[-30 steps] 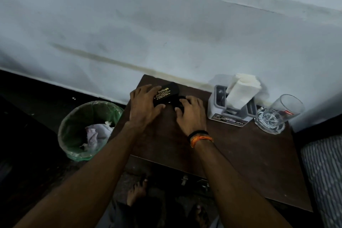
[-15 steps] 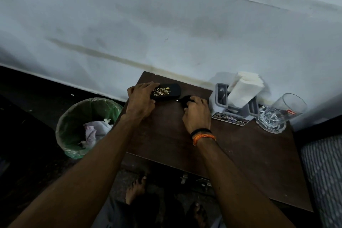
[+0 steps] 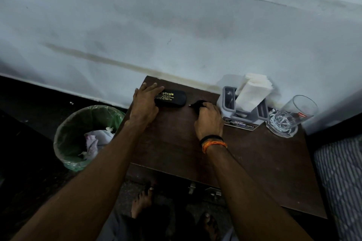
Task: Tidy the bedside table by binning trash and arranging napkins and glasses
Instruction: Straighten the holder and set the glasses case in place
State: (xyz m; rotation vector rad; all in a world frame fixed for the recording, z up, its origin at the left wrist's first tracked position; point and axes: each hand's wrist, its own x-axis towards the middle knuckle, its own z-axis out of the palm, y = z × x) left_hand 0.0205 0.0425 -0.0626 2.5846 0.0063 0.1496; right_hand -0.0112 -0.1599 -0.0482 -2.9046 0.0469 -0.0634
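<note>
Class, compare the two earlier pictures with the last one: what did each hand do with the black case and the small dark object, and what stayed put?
The left hand slid the black case left towards the table's back corner. The right hand drew the small dark object right, so the two now lie apart. Napkin holder, glass and bin stayed.

- Black case point(image 3: 172, 99): left end & first letter of gold print hidden under left hand point(image 3: 146, 101); small print too fine to read.
- Dark thing point(image 3: 197, 103) right of case: mostly covered by right hand point(image 3: 209, 118), can't ID.
- Bin point(image 3: 64, 143) left of case: part hidden behind left forearm.
</note>
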